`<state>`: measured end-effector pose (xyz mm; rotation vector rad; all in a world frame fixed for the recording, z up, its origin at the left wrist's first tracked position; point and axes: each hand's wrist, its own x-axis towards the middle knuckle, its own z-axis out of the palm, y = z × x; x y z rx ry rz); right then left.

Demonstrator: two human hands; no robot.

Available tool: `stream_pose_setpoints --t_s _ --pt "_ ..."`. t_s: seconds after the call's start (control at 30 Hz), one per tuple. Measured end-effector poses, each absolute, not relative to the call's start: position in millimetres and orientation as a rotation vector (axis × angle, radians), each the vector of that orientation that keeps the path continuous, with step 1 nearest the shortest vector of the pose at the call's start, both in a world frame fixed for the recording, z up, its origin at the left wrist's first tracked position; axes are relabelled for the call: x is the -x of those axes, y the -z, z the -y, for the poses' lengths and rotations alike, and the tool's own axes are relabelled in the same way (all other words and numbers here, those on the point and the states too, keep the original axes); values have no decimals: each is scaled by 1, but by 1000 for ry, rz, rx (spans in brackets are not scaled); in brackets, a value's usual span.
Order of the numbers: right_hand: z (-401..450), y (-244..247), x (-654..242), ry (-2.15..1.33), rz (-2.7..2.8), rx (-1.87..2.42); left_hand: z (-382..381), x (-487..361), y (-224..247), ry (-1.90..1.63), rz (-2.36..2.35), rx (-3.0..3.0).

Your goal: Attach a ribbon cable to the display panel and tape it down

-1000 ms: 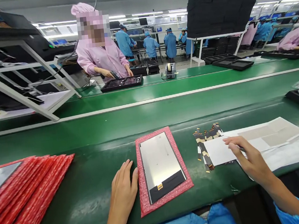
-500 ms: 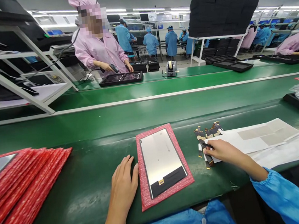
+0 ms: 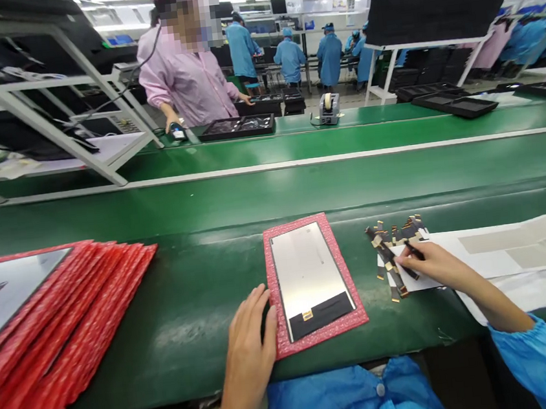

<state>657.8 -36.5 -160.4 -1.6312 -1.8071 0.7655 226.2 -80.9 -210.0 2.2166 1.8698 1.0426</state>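
Observation:
A display panel (image 3: 309,269) with a silver back and a black lower strip lies on a pink bubble-wrap bag (image 3: 359,309) in front of me. My left hand (image 3: 252,340) rests at the bag's left edge, fingers extended, holding nothing. To the right, my right hand (image 3: 428,263) pinches a dark, slender tool (image 3: 414,250) over a pile of small flex cables (image 3: 389,254) with gold ends. Some of these cables lie on white sheets (image 3: 496,285), partly beneath my right hand.
Red bubble-wrap bags (image 3: 80,316) are stacked at left, a panel (image 3: 13,284) on top. Across the green bench (image 3: 195,206), a person in pink (image 3: 192,86) holds a scanner (image 3: 177,131) beside a black tray (image 3: 238,127). A tape dispenser (image 3: 329,109) and white rack (image 3: 95,138) stand there.
The view has shifted, so the bench items sit further right. My right hand has lifted slightly off the cables with the tool. Across the bench, the person's scanner has moved left of the tray.

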Motion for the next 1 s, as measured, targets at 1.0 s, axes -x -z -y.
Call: stream_pose_setpoints --t_s 1.0 --pt "19 146 -568 -1610 1487 1401 114 -273 202 -913 -1645 -2200"
